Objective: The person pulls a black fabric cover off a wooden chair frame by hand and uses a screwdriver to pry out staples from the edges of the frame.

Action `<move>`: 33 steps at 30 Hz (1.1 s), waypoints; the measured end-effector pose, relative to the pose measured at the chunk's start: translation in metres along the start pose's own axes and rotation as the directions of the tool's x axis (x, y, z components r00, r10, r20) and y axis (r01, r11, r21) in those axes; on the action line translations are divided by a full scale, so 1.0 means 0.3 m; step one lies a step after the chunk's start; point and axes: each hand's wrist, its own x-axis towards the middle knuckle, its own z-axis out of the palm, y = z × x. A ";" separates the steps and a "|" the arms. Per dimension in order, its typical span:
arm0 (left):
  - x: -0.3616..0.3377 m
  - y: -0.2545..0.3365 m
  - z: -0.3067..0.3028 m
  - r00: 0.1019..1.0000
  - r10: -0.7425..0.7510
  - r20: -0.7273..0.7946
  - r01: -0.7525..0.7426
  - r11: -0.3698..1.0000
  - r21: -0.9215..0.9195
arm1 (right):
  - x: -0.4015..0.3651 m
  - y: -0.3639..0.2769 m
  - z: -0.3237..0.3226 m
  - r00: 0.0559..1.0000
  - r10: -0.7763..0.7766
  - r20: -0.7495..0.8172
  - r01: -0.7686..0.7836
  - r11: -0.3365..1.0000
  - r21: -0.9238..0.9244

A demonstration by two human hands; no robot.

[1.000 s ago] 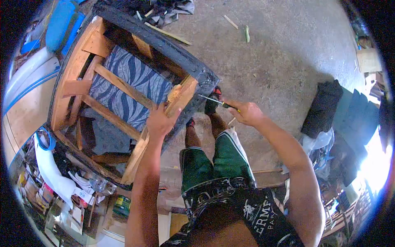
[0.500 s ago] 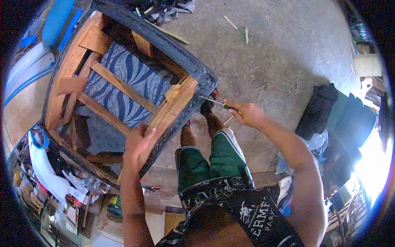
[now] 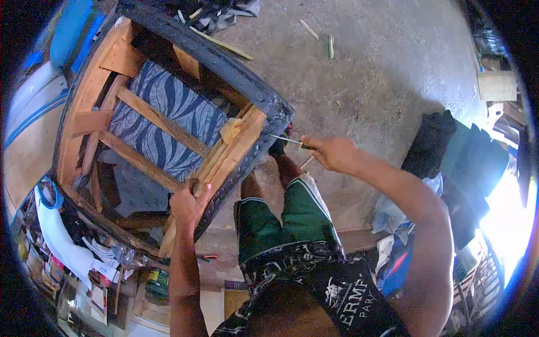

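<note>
Left grip (image 3: pixel 190 203) clasping chair frame (image 3: pixel 230 160), right grip (image 3: pixel 332 153) holding screwdriver (image 3: pixel 287 140)

chair frame (image 3: pixel 157 123) left – on floor (image 3: pixel 382 67) | screwdriver (image 3: pixel 286 140) right of frame

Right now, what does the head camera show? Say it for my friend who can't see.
A person's left hand grips the wooden rail of a bare chair frame, while the right hand holds a screwdriver with its tip by the frame's black-edged corner. The frame stands on a concrete floor.
</note>
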 end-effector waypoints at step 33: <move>-0.031 -0.005 0.057 0.981 0.109 -0.162 -0.090 0.989 0.117 | 0.128 0.091 0.451 0.952 0.141 -0.273 0.044 0.817 0.575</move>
